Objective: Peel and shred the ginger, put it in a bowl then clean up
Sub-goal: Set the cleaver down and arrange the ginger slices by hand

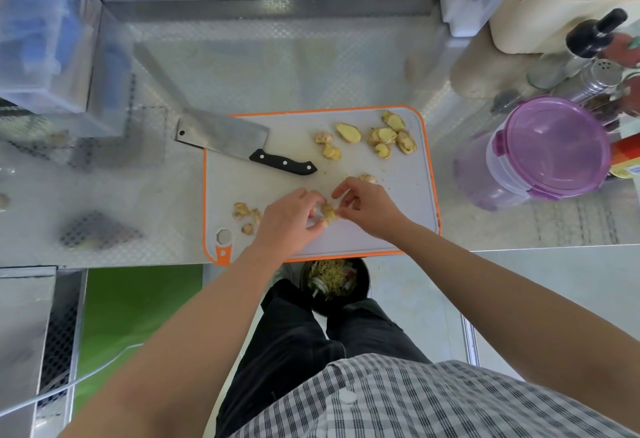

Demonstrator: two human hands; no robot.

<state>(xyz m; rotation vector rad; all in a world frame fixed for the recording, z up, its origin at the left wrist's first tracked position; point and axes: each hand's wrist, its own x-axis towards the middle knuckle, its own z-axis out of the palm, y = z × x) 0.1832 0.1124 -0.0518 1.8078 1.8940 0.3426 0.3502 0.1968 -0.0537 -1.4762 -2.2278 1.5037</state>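
Nearest me: a grey-and-white checked shirt (398, 399) fills the bottom of my feed, with black trousers (294, 333) below it and both bare forearms reaching forward.
Ginger in hand: a small, knobbly, yellow-tan ginger piece (328, 212) is held between the two hands, over the near middle of the board.
Left grip: I see the left grip (287, 219) clenched round the ginger piece, fingers curled over its left side.
Right grip: the right grip (369, 209) is pinching the same piece from the right with thumb and fingertips.
Board: a white plastic cutting board with an orange rim (391, 191) lies flat at the tabletop's near edge.
Cut ginger: pale yellow ginger slices (381, 136) cluster at the board's far right corner, some overlapping.
Scraps: tan ginger scraps (246, 214) lie at the near left, just beside the left grip.
Knife: a steel cleaver with a black riveted handle (228, 136) lies flat. Its blade hangs off the far left corner and its handle is on the board, apart from both hands.
Tabletop: a patterned steel tabletop (277, 67).
Right of board: a clear plastic tub with a purple lid (550, 150).
Below the edge: a black round container (360, 290) holds pale shreds.
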